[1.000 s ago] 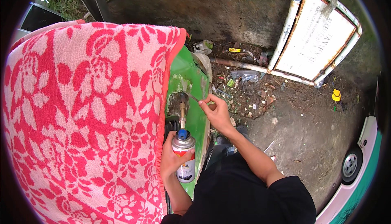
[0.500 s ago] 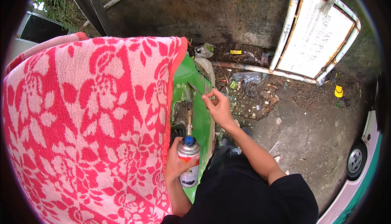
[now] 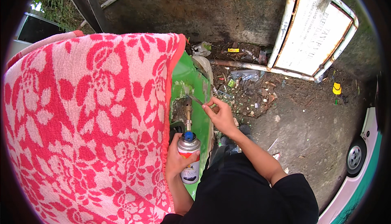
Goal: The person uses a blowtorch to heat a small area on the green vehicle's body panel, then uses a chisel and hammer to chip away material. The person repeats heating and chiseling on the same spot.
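A: I'm on the head cam feed from way over here. How far along do you reckon this is?

B: Partway, I'd guess. Just left of center I've got a rough brownish patch [image 3: 178, 112] with a pale, ragged edge where the green is gone. The green panel [image 3: 202, 122] keeps its color along the right and up top, so I'd call it well short of finished. I can't make out a flame.

A: And the hands?

B: Left hand [image 3: 174, 161], lower middle of the frame, is wrapped snugly around the gas torch [image 3: 190, 173]. Right hand [image 3: 221, 117], just right of center, is closed to a thumb-and-finger pinch on a thin blade [image 3: 196, 99].

A: Which way's everything pointing?

B: Torch stands near upright in my view, long axis bottom to top, nozzle [image 3: 188, 108] aimed up the frame beside the patch. The blade slants from the fingers to the upper left, its tip right by the nozzle's end. Touching the panel or not, I honestly can't tell.
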`<state>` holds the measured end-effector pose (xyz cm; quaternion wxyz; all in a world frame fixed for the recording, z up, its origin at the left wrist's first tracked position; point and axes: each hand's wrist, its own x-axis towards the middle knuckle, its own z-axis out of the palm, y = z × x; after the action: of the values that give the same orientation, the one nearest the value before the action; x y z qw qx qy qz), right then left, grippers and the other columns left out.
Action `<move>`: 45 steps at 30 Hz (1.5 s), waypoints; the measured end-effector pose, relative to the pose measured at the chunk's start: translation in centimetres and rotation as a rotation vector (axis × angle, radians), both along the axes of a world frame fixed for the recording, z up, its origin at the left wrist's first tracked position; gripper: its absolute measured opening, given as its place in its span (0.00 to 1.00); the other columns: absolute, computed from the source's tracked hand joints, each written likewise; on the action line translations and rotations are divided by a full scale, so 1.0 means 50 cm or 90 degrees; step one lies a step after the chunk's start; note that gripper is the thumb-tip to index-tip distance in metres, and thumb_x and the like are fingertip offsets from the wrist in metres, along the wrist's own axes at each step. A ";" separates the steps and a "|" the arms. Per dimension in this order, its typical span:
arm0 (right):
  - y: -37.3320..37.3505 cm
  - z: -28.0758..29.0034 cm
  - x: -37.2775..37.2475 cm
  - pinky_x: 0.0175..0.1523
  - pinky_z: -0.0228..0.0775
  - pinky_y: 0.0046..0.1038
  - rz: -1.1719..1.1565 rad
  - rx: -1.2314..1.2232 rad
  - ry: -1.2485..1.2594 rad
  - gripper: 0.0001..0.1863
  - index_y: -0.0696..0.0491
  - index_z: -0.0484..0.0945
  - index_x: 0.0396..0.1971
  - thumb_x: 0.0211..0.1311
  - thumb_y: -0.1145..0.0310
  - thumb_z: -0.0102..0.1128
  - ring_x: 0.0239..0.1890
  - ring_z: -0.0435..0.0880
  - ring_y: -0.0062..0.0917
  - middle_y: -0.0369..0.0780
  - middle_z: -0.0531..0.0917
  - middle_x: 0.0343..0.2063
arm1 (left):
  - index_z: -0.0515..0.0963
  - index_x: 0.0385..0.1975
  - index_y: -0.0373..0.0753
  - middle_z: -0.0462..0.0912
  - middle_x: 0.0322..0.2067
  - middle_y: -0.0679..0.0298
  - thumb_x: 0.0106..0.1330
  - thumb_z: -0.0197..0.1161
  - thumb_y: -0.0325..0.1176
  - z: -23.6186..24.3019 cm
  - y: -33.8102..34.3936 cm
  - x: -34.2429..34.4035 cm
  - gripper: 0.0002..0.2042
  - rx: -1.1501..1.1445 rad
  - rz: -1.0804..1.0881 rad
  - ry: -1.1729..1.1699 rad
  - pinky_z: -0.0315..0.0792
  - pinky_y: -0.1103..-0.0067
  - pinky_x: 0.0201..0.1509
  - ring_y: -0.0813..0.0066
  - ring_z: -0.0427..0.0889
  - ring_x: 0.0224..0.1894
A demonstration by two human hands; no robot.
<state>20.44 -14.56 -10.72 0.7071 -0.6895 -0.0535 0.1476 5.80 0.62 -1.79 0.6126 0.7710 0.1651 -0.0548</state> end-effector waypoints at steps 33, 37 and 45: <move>0.032 -0.032 0.044 0.21 0.47 0.23 -0.039 0.128 0.035 0.11 0.55 0.73 0.32 0.70 0.67 0.65 0.15 0.63 0.08 0.29 0.70 0.12 | 0.69 0.47 0.37 0.83 0.37 0.62 0.52 0.77 0.26 0.010 -0.023 -0.005 0.25 -0.014 0.012 -0.009 0.77 0.77 0.48 0.77 0.83 0.40; 0.029 -0.018 0.015 0.21 0.49 0.23 -0.044 0.161 0.019 0.12 0.56 0.73 0.31 0.69 0.67 0.66 0.16 0.64 0.08 0.31 0.74 0.14 | 0.69 0.47 0.36 0.83 0.36 0.62 0.52 0.77 0.26 0.009 -0.022 -0.008 0.26 0.001 0.032 0.003 0.77 0.77 0.48 0.77 0.83 0.39; 0.007 0.000 -0.004 0.22 0.51 0.22 -0.005 0.047 -0.009 0.10 0.57 0.75 0.32 0.69 0.69 0.66 0.17 0.64 0.08 0.31 0.76 0.16 | 0.70 0.47 0.36 0.84 0.36 0.61 0.51 0.78 0.27 0.010 -0.030 -0.008 0.26 0.025 0.035 0.004 0.77 0.76 0.47 0.76 0.83 0.39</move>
<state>20.26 -14.19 -10.72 0.7322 -0.6642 -0.0613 0.1380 5.39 -0.90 -1.30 0.5984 0.7777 0.1889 -0.0370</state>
